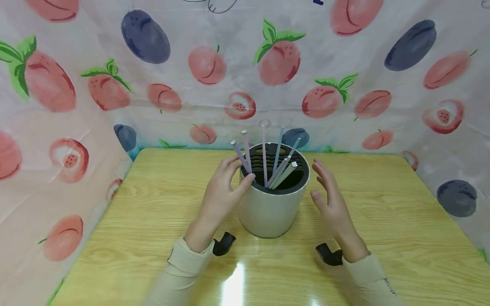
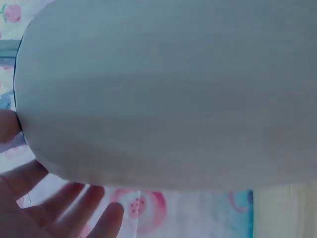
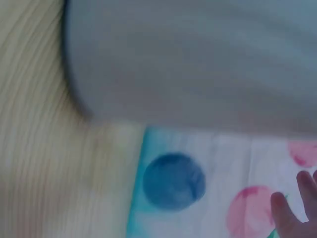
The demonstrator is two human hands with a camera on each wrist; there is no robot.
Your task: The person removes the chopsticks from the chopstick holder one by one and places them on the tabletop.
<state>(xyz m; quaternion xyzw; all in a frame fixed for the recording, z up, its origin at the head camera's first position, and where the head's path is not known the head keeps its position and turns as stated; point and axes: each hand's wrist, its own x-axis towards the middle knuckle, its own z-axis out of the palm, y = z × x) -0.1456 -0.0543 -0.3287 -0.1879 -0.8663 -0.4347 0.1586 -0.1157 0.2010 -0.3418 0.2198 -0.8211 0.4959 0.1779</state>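
A round white pen holder (image 1: 269, 214) with a black slotted top (image 1: 273, 148) stands upright on the table. Several thin pastel sticks lean out of its front opening; some, like the purple stick (image 1: 237, 148), carry glittery silver ends. My left hand (image 1: 220, 191) is at the holder's left side, thumb by the rim and fingers spread along the wall. In the left wrist view, fingertips (image 2: 99, 191) meet the holder's outline, with the little finger apart. My right hand (image 1: 331, 199) hovers off the right side, fingers extended, a gap between it and the holder.
The wood-grain table (image 1: 153, 221) spreads around the holder. Behind and at the sides hangs a white cloth (image 1: 237, 34) printed with peaches and dark plums. Each wrist wears a black mount, the left mount (image 1: 224, 244) and the right mount (image 1: 329, 255).
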